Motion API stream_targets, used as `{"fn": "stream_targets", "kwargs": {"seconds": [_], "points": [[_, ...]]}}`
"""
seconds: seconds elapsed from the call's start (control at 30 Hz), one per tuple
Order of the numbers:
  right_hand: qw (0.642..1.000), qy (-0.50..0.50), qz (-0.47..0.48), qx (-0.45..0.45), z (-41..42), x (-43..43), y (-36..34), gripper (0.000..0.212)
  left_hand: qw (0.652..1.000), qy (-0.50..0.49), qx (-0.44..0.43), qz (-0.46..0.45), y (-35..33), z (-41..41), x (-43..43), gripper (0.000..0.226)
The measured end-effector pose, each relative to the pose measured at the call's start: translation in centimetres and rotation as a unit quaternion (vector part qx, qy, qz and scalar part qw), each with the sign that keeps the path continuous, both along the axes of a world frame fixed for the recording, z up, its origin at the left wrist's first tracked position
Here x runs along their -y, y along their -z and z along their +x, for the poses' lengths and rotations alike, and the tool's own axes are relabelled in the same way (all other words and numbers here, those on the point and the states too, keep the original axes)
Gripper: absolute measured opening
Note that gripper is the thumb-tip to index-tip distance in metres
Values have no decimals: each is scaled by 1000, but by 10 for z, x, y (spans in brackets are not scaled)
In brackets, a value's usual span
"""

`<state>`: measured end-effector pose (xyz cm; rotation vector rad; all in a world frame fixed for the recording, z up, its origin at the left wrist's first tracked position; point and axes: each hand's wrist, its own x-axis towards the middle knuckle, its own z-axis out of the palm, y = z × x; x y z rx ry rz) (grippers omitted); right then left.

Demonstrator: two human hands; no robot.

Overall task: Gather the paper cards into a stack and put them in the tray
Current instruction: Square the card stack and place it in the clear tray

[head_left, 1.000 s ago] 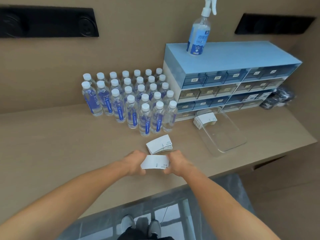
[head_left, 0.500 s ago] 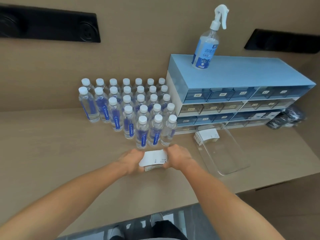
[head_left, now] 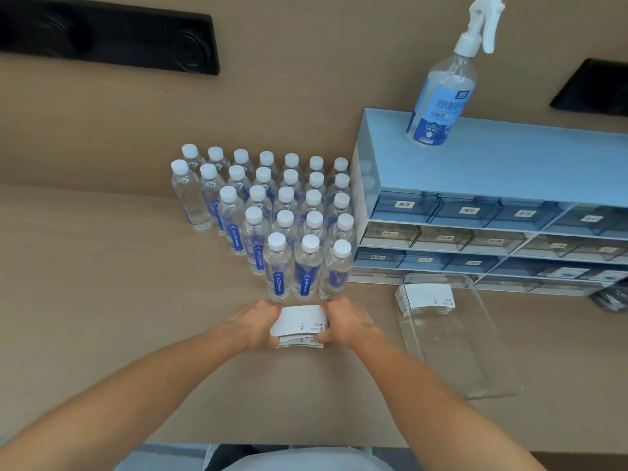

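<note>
A stack of white paper cards (head_left: 300, 323) sits on the wooden table just in front of the water bottles. My left hand (head_left: 255, 323) grips its left side and my right hand (head_left: 346, 322) grips its right side. The top cards lie slightly askew over the lower ones. To the right lies a clear plastic tray (head_left: 472, 362), with another stack of white cards (head_left: 426, 298) in its far left corner.
Several water bottles (head_left: 277, 226) with white caps stand in rows right behind my hands. A blue drawer cabinet (head_left: 492, 205) stands against the wall at the right, with a spray bottle (head_left: 441, 96) on top. A dark bag (head_left: 611, 299) lies at the far right.
Both hands carried the held cards forward onto the second loose stack on the table. The two stacks are now together between my hands, near the bottles.
</note>
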<state>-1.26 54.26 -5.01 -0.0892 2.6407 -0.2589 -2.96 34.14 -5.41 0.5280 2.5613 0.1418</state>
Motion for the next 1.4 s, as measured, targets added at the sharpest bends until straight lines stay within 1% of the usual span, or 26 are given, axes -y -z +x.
{"fn": "stream_targets", "kwargs": {"seconds": [0.2, 0.4, 0.53, 0.6, 0.7, 0.77, 0.83, 0.9, 0.97, 1.07, 1.1, 1.17, 1.23, 1.4], "points": [[999, 6, -48, 4, -6, 2, 7, 54, 1000, -23, 7, -9, 4, -6, -2, 48], [998, 0, -54, 36, -13, 1, 12, 54, 999, -32, 22, -8, 9, -7, -5, 48], [998, -16, -47, 28, -15, -2, 11, 55, 999, -39, 33, 10, 13, -9, -2, 50], [998, -29, -43, 28, -15, -3, 11, 61, 999, -34, 38, 10, 14, -8, -2, 57], [997, -51, -40, 32, -15, -3, 9, 76, 998, -39, 47, 7, 17, -4, -5, 74], [997, -64, -35, 28, -14, -1, 9, 86, 998, -45, 41, 3, 19, 0, -7, 81], [997, -76, -27, 20, -12, 4, 11, 95, 999, -45, 23, 1, 21, 3, -11, 81], [996, -89, -8, 7, -9, 9, 15, 97, 999, -44, 6, 2, 23, 4, -14, 77], [995, -96, 5, -4, -6, 14, 18, 92, 999, -49, 3, 3, 24, 5, -17, 74], [997, -81, 2, 7, -1, 17, 21, 85, 998, -57, 8, -4, 24, 7, -20, 68], [997, -75, -2, 8, 1, 17, 22, 78, 998, -56, 9, -6, 25, 7, -20, 64], [998, -64, -1, 5, 4, 18, 23, 58, 999, -48, 7, -5, 25, 7, -21, 54], [999, -53, 4, -2, 8, 18, 23, 47, 999, -34, 1, -5, 24, 7, -21, 48], [999, -35, -5, -7, 10, 17, 19, 48, 999, -34, -3, 8, 25, 7, -18, 48]]}}
